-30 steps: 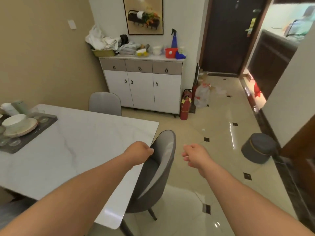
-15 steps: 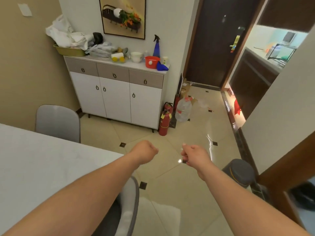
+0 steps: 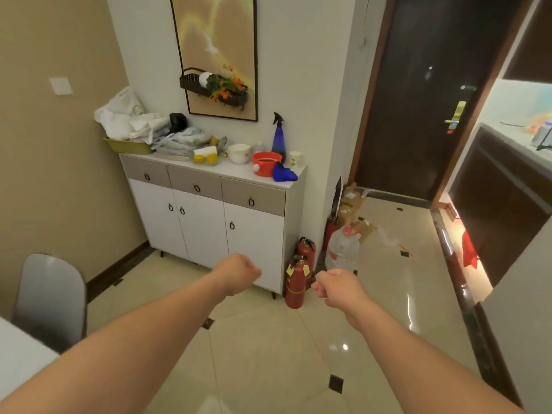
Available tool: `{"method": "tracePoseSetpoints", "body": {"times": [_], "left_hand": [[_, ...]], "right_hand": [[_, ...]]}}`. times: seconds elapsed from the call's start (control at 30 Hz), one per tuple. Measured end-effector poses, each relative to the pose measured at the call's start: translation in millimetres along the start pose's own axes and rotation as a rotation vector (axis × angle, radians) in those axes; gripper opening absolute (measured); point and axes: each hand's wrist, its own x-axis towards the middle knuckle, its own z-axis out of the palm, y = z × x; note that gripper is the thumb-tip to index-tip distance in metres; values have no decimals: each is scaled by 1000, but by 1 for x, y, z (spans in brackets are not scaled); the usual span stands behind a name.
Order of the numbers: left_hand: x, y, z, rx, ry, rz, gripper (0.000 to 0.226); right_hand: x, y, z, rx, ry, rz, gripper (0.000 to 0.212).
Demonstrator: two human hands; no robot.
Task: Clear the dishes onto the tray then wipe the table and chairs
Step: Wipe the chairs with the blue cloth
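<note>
Head view, hands forward over open floor.

Counts: two bare hands, both loosely fisted with fingers curled in. Left hand [image 3: 239,273] holds nothing visible; right hand [image 3: 336,286] likewise appears empty, though its palm side faces away. One chair [image 3: 50,297] in view, grey back, at 9 o'clock of the left hand. One table [image 3: 18,354], only a white corner showing at 8 o'clock, bottom-left edge of frame; dishes and tray are out of view. Two red fire extinguishers [image 3: 295,282], standing together on the floor at 12 o'clock between the hands, just beside the cabinet's right end. One clear water jug [image 3: 342,249] with a red cap, just right of them.

Surface and room: white sideboard cabinet [image 3: 209,216] at 11 o'clock, with three drawers and three doors. On its top: one blue spray bottle [image 3: 278,138], one red bucket [image 3: 265,162], one blue cloth [image 3: 283,174] touching the bucket, one white bowl [image 3: 239,152], one paper cup [image 3: 295,159], and piled laundry [image 3: 134,124] at the left end. One framed picture [image 3: 218,55] above. Dark door [image 3: 424,100] at 1 o'clock. Cream floor tiles [image 3: 268,354], glossy, with small dark insets.

Edges and room: floor under both forearms is open; the passage toward the door is narrowed by cardboard boxes [image 3: 349,201] near the jug.
</note>
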Motion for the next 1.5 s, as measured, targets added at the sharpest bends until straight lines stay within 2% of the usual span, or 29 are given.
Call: {"method": "tracePoseSetpoints", "body": {"times": [0.07, 0.17, 0.3, 0.37, 0.47, 0.6, 0.77, 0.87, 0.97, 1.07, 1.1, 1.17, 1.23, 1.3, 1.4, 1.5], "left_hand": [[34, 32, -8, -6, 28, 10, 23], [79, 72, -23, 32, 41, 25, 20], [160, 106, -45, 55, 71, 38, 24], [228, 112, -53, 25, 87, 33, 23], [286, 118, -58, -21, 101, 43, 19], [395, 128, -74, -107, 48, -8, 17], [503, 146, -91, -100, 44, -38, 21], [544, 141, -86, -107, 6, -80, 24], [584, 134, -78, -135, -16, -138, 16], [605, 121, -70, -127, -30, -232, 14], [612, 119, -68, -127, -40, -282, 16], [625, 119, -67, -160, -51, -401, 23], [632, 117, -67, -167, -64, -458, 26], [645, 113, -62, -204, -42, -519, 30], [646, 107, -53, -307, -11, -607, 48], [631, 97, -57, -295, 40, -581, 65]], "right_hand": [[51, -28, -29, 14, -53, -42, 20], [115, -73, -53, 70, -91, -58, 40], [206, -116, -42, 12, -141, -77, 51], [267, -133, -23, -28, -156, -100, 54], [313, -150, -10, -56, -157, -125, 57], [414, -185, 4, -189, -112, -129, 58], [532, -232, -1, -411, -43, -206, 47], [595, -246, 8, -446, -60, -265, 54], [669, -252, 30, -556, -79, -351, 65], [715, -239, 52, -791, -163, -397, 79], [725, -235, 58, -860, -192, -402, 78], [738, -231, 66, -938, -236, -415, 63], [734, -232, 78, -835, -328, -379, 44], [725, -233, 91, -792, -468, -342, 35], [706, -222, 113, -684, -703, -364, 30], [691, -213, 132, -605, -852, -412, 27]]}}
